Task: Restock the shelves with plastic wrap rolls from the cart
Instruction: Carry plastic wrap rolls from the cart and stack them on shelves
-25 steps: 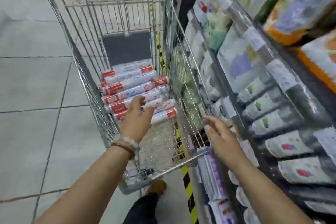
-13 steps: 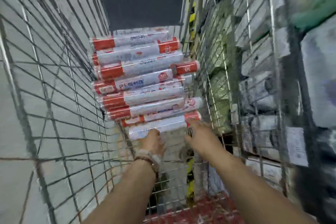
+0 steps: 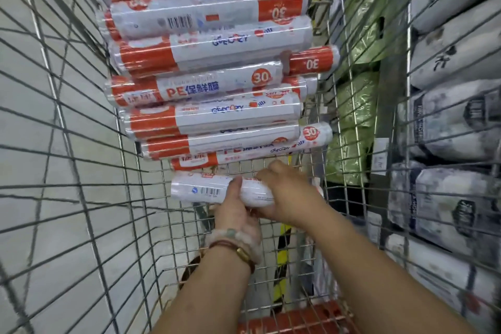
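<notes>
Several white and orange plastic wrap rolls (image 3: 211, 84) lie stacked crosswise in the wire cart (image 3: 81, 160). Nearest me, one roll (image 3: 200, 191) with a barcode sits apart from the stack, just above the cart floor. My left hand (image 3: 235, 214) grips this roll from below, thumb over its top. My right hand (image 3: 287, 195) curls over the roll's right end, hiding that end.
The shelves (image 3: 455, 116) on the right, seen through the cart's wire side, hold white and dark packages and green packs (image 3: 355, 106). Grey floor tiles lie left of the cart. A red cart part (image 3: 292, 320) shows at the bottom edge.
Both hands reached down into the cart and closed on the nearest roll. It now sits apart from the stack. My head has moved closer to the rolls.
</notes>
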